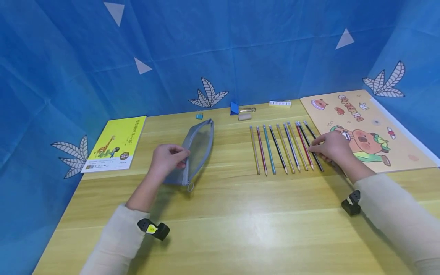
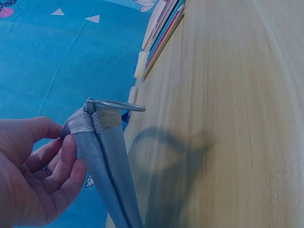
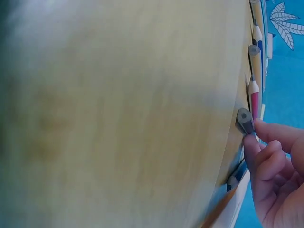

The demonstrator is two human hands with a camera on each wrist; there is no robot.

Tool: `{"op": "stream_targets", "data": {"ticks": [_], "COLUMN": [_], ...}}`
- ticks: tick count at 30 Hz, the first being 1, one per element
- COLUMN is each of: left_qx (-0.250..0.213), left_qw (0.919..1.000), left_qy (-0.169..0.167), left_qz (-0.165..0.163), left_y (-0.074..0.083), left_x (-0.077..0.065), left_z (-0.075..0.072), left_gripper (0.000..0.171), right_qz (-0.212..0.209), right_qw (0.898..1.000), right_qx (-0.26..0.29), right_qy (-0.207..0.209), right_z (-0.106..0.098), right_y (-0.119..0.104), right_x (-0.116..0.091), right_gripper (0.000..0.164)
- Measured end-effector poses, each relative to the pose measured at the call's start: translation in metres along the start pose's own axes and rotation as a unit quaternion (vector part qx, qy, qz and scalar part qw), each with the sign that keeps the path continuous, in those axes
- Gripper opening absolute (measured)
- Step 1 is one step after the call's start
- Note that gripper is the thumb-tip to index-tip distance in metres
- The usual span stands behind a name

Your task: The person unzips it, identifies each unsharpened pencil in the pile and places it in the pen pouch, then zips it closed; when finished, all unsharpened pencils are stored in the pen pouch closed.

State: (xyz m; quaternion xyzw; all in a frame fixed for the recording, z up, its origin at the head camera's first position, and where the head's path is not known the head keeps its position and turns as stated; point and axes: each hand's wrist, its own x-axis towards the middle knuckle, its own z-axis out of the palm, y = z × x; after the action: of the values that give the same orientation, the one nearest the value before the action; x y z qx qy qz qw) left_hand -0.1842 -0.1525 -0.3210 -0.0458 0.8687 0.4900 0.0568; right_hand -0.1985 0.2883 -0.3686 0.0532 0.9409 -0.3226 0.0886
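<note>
A grey mesh zipper pouch [image 1: 201,149] stands on the table with its zipper side spread apart. My left hand [image 1: 169,157] pinches its near edge between thumb and fingers. In the left wrist view the zipper's metal ring [image 2: 118,105] sticks out at the pouch's corner. On the right, a row of several pencils [image 1: 273,152] lies side by side. My right hand [image 1: 333,147] is at the row's right end. In the right wrist view its thumb and finger pinch a dark pencil [image 3: 244,118] near one end. Beside it, another dark pencil [image 3: 235,178] is partly hidden by the fingers.
A yellow book [image 1: 115,143] lies at the left. A cartoon capybara folder [image 1: 364,126] lies at the right, partly behind my hand. Along the back are a blue binder clip [image 1: 234,109], a small teal clip [image 1: 199,115], a brownish cylinder [image 1: 245,117] and a white strip [image 1: 280,104].
</note>
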Motion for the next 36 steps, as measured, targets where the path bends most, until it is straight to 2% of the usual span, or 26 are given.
{"op": "stream_targets", "data": {"ticks": [6,12,17,21,24,26,30,33,35,36], "left_qx": [0.004,0.004,-0.003,-0.021,-0.037,-0.045,-0.071,-0.097,-0.116,-0.126], "left_qw": [1.0000,0.9999,0.9999,0.9996,0.9988,0.9984,0.9964,0.9938,0.9915,0.9902], "left_qy": [0.005,0.006,0.007,0.008,0.008,0.006,0.001,-0.007,-0.015,-0.018], "left_qz": [-0.002,-0.007,-0.013,-0.019,-0.030,-0.035,-0.045,-0.053,-0.057,-0.057], "left_y": [0.000,-0.002,-0.001,0.000,0.000,0.000,0.003,0.005,0.006,0.006], "left_x": [-0.002,-0.002,-0.002,-0.001,-0.001,-0.001,0.000,0.001,0.001,0.002], "left_z": [0.000,0.000,0.000,0.000,0.001,0.001,0.002,0.003,0.004,0.005], "left_gripper": [0.022,0.023,0.023,0.022,0.021,0.022,0.023,0.024,0.024,0.024], "right_qz": [0.013,0.051,0.027,0.012,0.013,0.016,0.023,0.030,0.032,0.031], "right_qw": [1.000,0.998,0.995,0.982,0.961,0.942,0.890,0.851,0.833,0.827], "right_qx": [0.004,0.037,0.086,0.177,0.268,0.330,0.451,0.521,0.550,0.558], "right_qy": [-0.012,-0.003,0.043,0.061,0.059,0.058,0.061,0.062,0.058,0.057], "right_z": [0.000,-0.003,-0.008,-0.008,-0.002,0.005,0.025,0.043,0.057,0.063], "right_y": [-0.001,-0.006,-0.021,-0.043,-0.064,-0.078,-0.108,-0.130,-0.143,-0.150], "right_x": [0.001,-0.003,-0.005,-0.006,-0.006,-0.007,-0.007,-0.008,-0.008,-0.008], "right_gripper": [0.030,0.031,0.034,0.037,0.040,0.040,0.036,0.030,0.028,0.026]}}
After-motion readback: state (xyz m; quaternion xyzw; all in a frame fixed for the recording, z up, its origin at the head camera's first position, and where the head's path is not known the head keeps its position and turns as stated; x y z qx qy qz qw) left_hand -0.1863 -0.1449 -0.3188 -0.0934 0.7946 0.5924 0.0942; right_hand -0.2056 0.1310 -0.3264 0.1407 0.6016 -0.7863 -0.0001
